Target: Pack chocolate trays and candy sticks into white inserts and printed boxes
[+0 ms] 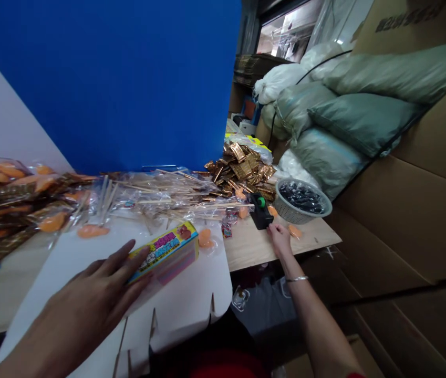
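Observation:
My left hand (108, 286) lies over one end of a small printed cardboard box (167, 254), yellow and blue on top with a pink side, and grips it above a white cardboard sheet (89, 268). The thumb side is partly hidden. At the near end of a black tape dispenser (261, 214) with a green core, my right hand (280, 239) has its fingers pinched together; what is between them is too small to make out. An orange piece in clear wrap (206, 238) lies just beyond the box.
Wrapped wooden sticks (159, 194) and gold foil packets (242, 168) are heaped behind. A basket of black items (303, 199) stands right of the dispenser. More orange pieces (53, 221) lie left. A blue panel (147, 79) rises behind; stuffed sacks (364, 121) and cartons line the right.

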`<state>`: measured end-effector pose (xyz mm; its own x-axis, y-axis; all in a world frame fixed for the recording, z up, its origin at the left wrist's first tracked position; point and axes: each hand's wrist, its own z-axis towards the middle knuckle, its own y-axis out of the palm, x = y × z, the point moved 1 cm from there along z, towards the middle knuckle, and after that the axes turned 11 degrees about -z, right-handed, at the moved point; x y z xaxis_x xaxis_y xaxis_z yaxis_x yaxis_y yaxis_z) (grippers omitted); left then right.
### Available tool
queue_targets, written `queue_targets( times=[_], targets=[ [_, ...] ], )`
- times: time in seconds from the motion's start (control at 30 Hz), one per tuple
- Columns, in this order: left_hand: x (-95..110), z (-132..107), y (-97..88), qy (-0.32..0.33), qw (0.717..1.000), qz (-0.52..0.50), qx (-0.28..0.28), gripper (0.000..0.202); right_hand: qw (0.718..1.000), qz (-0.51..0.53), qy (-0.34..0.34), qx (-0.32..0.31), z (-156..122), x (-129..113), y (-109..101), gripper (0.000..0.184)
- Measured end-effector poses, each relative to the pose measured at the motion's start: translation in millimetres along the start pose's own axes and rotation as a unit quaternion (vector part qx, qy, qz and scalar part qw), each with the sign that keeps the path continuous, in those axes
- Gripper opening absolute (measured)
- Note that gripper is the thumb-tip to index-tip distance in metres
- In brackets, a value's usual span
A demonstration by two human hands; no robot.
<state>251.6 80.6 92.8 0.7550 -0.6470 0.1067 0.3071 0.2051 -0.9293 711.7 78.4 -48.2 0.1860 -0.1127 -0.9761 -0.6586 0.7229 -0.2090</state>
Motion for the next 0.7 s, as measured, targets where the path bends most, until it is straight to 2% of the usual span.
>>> queue_targets(
  times=[0.1, 0.2, 0.33, 0.4, 0.47, 0.57, 0.63, 0.7],
  targets=[
    [7.0, -0.5, -6.0, 0.017, 0.999, -0.019, 0.030, 0.044, 0.998, 0.049, 0.010, -0.049, -29.3, -21.3, 7.0, 0.048],
    [14.3, -3.4, -6.5, 0.062, 0.993, -0.067, 0.081, 0.036, 0.985, 0.097, 0.003, -0.142, -84.2, -52.8, 26.6, 0.041],
    [16.1, -6.0, -2.1, 0.069, 0.985, -0.107, 0.115, 0.025, 0.933, 0.153, -0.036, -0.324, -166.3, -113.6, 69.6, 0.029],
    [15.5, -6.9, -1.6, 0.070, 0.984, -0.116, 0.119, 0.024, 0.912, 0.152, -0.056, -0.377, -195.0, -144.6, 92.2, 0.038],
    [16.1, -7.1, -4.6, 0.068, 0.983, -0.127, 0.110, 0.024, 0.922, 0.101, -0.075, -0.366, -210.1, -167.5, 109.8, 0.053],
    [23.2, -2.2, -16.7, 0.051, 0.982, -0.176, 0.054, 0.025, 0.947, -0.054, -0.125, -0.291, -213.3, -182.0, 121.5, 0.051],
    [32.2, 6.8, -25.7, 0.002, 0.976, -0.216, -0.013, 0.025, 0.938, -0.120, -0.155, -0.287, -209.7, -181.6, 122.1, 0.055],
    [41.0, 19.2, -31.0, -0.088, 0.975, -0.197, -0.060, 0.029, 0.925, -0.118, -0.156, -0.325, -205.6, -176.8, 121.2, 0.063]
  ],
)
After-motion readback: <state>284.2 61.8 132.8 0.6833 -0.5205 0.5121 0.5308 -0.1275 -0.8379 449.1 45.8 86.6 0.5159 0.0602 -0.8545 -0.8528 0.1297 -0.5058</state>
